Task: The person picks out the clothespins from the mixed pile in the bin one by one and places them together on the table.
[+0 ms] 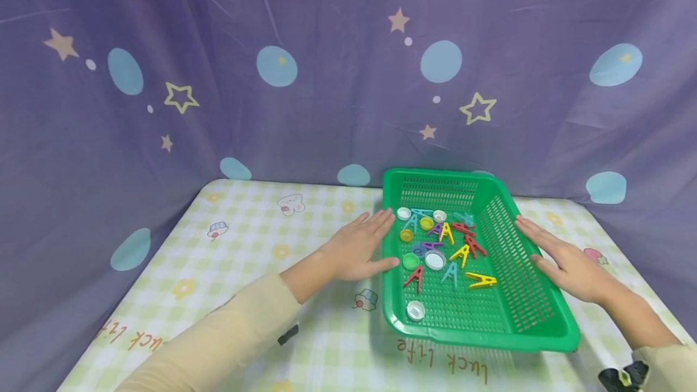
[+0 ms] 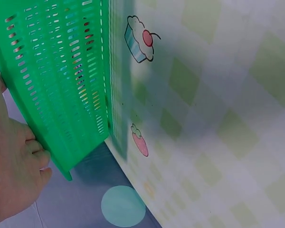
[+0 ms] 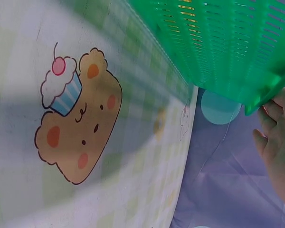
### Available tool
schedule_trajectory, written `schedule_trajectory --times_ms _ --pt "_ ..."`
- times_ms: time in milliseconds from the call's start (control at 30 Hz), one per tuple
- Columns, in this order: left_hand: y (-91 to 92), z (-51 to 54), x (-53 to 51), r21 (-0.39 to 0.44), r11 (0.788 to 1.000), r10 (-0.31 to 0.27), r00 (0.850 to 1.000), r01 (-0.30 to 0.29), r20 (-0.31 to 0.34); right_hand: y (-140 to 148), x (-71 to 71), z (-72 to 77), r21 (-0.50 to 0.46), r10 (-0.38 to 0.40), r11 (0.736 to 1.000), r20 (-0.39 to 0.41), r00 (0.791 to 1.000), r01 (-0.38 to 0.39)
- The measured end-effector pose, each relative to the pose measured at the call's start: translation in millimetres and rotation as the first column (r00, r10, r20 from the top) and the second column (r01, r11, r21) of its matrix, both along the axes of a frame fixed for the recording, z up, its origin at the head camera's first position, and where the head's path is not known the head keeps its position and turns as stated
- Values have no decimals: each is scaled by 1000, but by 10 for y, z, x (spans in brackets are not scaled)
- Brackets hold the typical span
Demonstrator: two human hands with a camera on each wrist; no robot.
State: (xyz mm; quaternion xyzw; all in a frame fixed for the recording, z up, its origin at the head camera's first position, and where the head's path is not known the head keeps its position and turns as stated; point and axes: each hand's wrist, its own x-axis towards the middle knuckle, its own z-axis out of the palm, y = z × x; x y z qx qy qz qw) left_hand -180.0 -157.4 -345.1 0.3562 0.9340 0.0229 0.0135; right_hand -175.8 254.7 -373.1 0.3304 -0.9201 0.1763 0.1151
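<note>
A green plastic basket (image 1: 536, 343) stands on the checked tablecloth, holding several clothespins and bottle caps. My left hand (image 1: 359, 247) holds its left rim, with the thumb tip over the edge; in the left wrist view some of its fingers (image 2: 35, 147) bend below the rim. On the opposite side my right hand (image 1: 572, 268) holds the right rim, fingers and thumb against it. Inside lie a red clothespin (image 1: 415, 279), a yellow clothespin (image 1: 481, 280), a blue clothespin (image 1: 451, 275), a clear cap (image 1: 415, 310), a white cap (image 1: 435, 259) and a green cap (image 1: 411, 261).
The patterned tablecloth (image 1: 245, 241) spreads mostly to the left of the basket. A purple curtain (image 1: 337, 120) with stars and blue ovals hangs behind the table's back edge. Black straps (image 1: 623, 375) show near the right sleeve.
</note>
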Motion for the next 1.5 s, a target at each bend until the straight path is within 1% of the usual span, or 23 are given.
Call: schedule_trajectory --times_ms 200,500,667,867,1033,1167,1367,1500 --pt "13 3 -19 -15 1000 3 1000 -3 12 10 -7 -2 8 -9 1000 10 1000 9" --pt "-11 1 -44 -8 1000 3 999 -3 43 -13 0 -13 17 -14 1000 1 1000 14" --pt "-30 10 -52 -4 1000 9 997 -9 73 -19 25 -15 16 -17 1000 -4 1000 17" --pt "-36 29 -78 44 999 25 990 -31 139 0 63 -23 -1 -14 1000 -17 1000 14" --pt "-35 59 -88 75 996 26 986 -39 167 8 83 -28 -15 -13 1000 -18 1000 13" --pt "-42 69 -76 76 996 31 983 -45 179 2 100 -32 -19 -16 1000 -12 1000 16" --pt "-37 67 -78 82 994 49 980 -65 192 1 108 -36 -17 -9 1000 -27 1000 9" --pt "-12 99 -91 79 994 58 979 -75 195 5 108 -29 -22 1 1000 -38 999 -1"
